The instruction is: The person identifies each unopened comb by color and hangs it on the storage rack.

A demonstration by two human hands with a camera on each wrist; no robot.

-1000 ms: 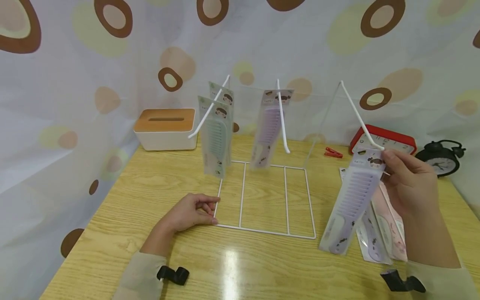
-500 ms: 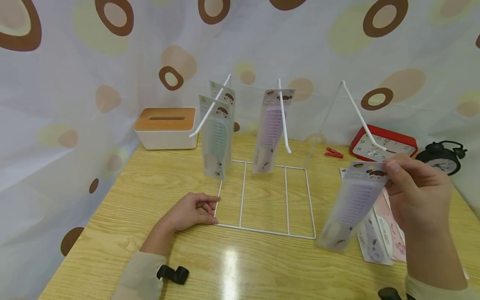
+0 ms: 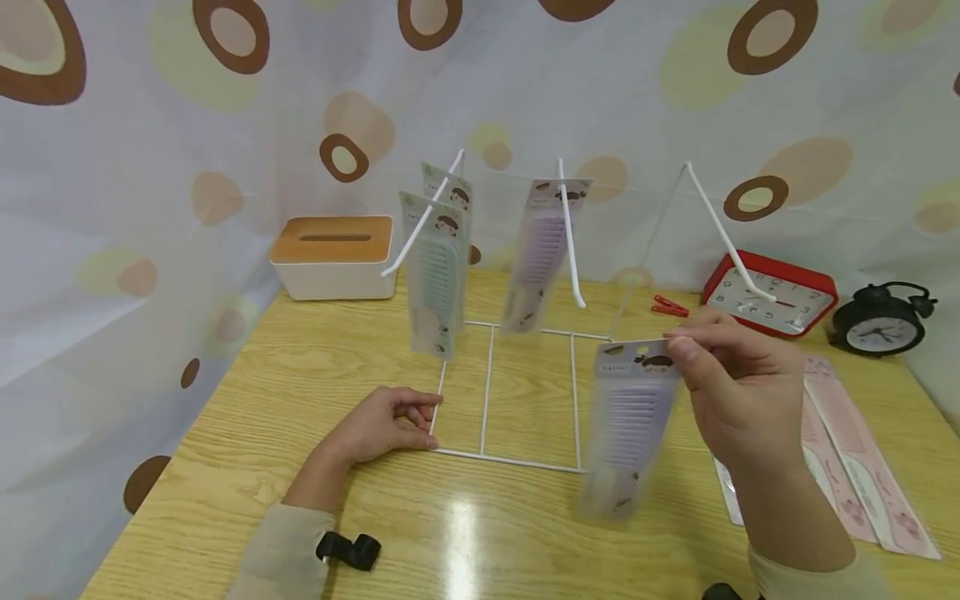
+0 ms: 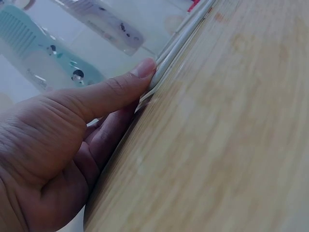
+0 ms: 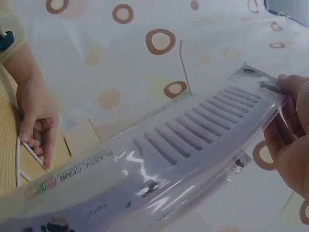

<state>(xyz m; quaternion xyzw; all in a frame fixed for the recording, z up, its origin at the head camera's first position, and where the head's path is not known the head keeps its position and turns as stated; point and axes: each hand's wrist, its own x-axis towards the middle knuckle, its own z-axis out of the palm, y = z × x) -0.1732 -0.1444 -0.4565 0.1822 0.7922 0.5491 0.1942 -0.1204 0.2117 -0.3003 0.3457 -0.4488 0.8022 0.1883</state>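
My right hand (image 3: 738,387) pinches the top right corner of a purple comb in clear packaging (image 3: 630,425), which hangs over the right front of a white wire rack (image 3: 510,460). The right wrist view shows the packaged comb close up, printed "PLASTIC COMB". My left hand (image 3: 378,423) grips the rack's left front corner, thumb on the wire (image 4: 178,46). On the rack's left hook hang green packaged combs (image 3: 435,275); a purple packaged comb (image 3: 538,258) hangs on the middle hook. No comb is on the right hook (image 3: 727,233).
Pink packaged combs (image 3: 862,458) lie on the table at right, partly behind my right forearm. Farther back are a red clock (image 3: 772,296), a black alarm clock (image 3: 879,325) and a red clip (image 3: 670,307). A tissue box (image 3: 333,262) stands at back left.
My right hand has brought the purple packaged comb down from the right hook's tip and then left, over the rack's front. The middle comb sways slightly. My left hand keeps its place.
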